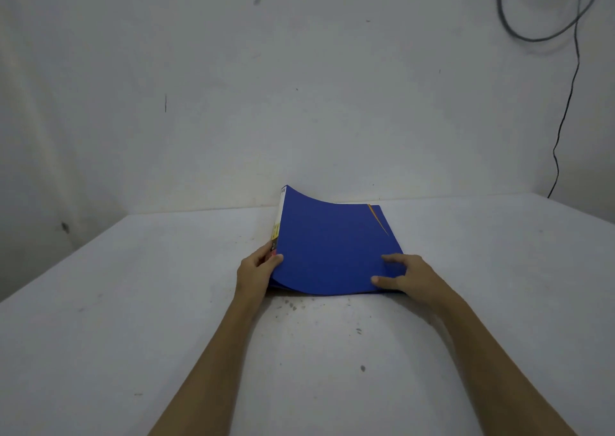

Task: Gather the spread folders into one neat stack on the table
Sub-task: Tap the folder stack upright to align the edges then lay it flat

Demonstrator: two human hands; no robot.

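The left hand (258,269) pinches the lifted left edge of the blue card folder stack (332,249); the right hand (399,274) presses flat on its near right corner, mid white table (133,302), long axis running away.

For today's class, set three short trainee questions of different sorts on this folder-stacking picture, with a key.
1. True or false: the blue folder on top lies fully flat.
2. Which hand grips the pile at its left edge? A) left hand B) right hand C) neither
3. Fill in: the table stands against a white ____, where a dark cable hangs at the right.

Key
1. False: its left side curls upward.
2. A; the right hand rests on the cover's near right corner.
3. wall
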